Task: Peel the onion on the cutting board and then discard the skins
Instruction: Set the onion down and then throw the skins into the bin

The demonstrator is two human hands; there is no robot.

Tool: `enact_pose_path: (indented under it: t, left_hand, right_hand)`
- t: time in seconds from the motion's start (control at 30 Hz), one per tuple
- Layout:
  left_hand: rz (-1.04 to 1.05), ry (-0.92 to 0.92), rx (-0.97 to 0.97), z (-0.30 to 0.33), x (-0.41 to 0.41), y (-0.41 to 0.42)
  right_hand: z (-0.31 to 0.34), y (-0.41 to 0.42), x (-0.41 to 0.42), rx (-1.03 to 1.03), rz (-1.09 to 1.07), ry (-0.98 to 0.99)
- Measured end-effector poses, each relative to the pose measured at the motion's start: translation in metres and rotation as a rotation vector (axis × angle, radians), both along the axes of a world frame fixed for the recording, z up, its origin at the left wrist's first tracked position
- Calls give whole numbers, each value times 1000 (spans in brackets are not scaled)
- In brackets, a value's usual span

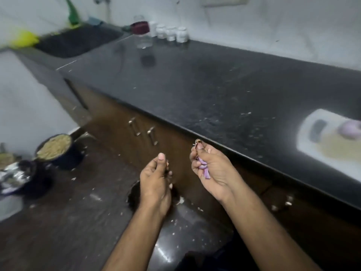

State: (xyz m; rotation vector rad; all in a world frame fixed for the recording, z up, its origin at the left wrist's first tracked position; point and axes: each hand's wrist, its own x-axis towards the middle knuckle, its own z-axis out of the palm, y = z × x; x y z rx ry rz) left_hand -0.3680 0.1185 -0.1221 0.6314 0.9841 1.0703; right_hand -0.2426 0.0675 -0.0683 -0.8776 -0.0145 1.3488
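Head view, lower centre: our right hand [212,169] curls round purple onion skins [204,169]; our left hand [156,180], fingers curled, seems to pinch a scrap, though we cannot tell. Right edge: peeled onion [349,129] on the cutting board [312,137]. Lower left: bin [58,151]. We judge it best to release directly over the bin, hands low, shaking off clinging flakes.

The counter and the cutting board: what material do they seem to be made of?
The counter looks like polished black stone, perhaps granite: dark, speckled, faintly reflective. The cutting board looks like white plastic, smooth and matte, with a slot handle; blur leaves this uncertain.
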Motion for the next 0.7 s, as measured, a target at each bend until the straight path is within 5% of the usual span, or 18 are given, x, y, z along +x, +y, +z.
enact_pose_path:
  t: [0.33, 0.7]
  left_hand:
    - [310, -402, -319, -37, -35, 27]
    - [480, -335, -526, -85, -58, 61]
  right_hand:
    - [-55, 68, -97, -240, -42, 129]
    - [-126, 108, -134, -470, -79, 89]
